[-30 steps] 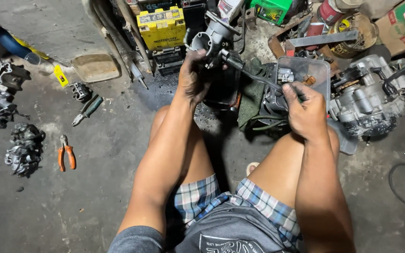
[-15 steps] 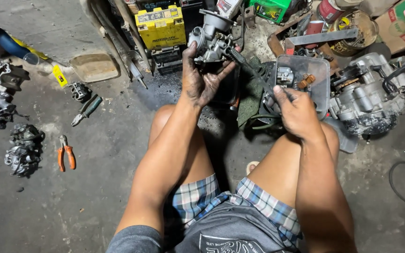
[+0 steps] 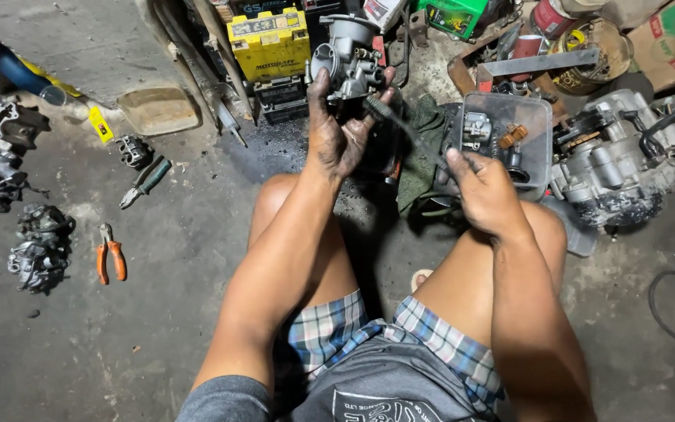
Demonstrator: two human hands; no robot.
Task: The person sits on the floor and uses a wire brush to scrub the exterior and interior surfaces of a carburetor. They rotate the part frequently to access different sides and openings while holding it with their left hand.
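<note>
The carburettor (image 3: 347, 59) is dull grey cast metal, grimy and rough. The tray (image 3: 537, 117) is clear, slightly cloudy plastic. The rag (image 3: 423, 148) is limp dark green cloth. The battery (image 3: 269, 45) has a glossy yellow plastic case. The floor (image 3: 158, 312) is rough, stained concrete.

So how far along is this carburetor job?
Done: small parts already sit in the clear tray. In hand: left hand holds the carburetor up; right hand works a dark tool against it. Left: the carburetor body looks mostly assembled.
</note>
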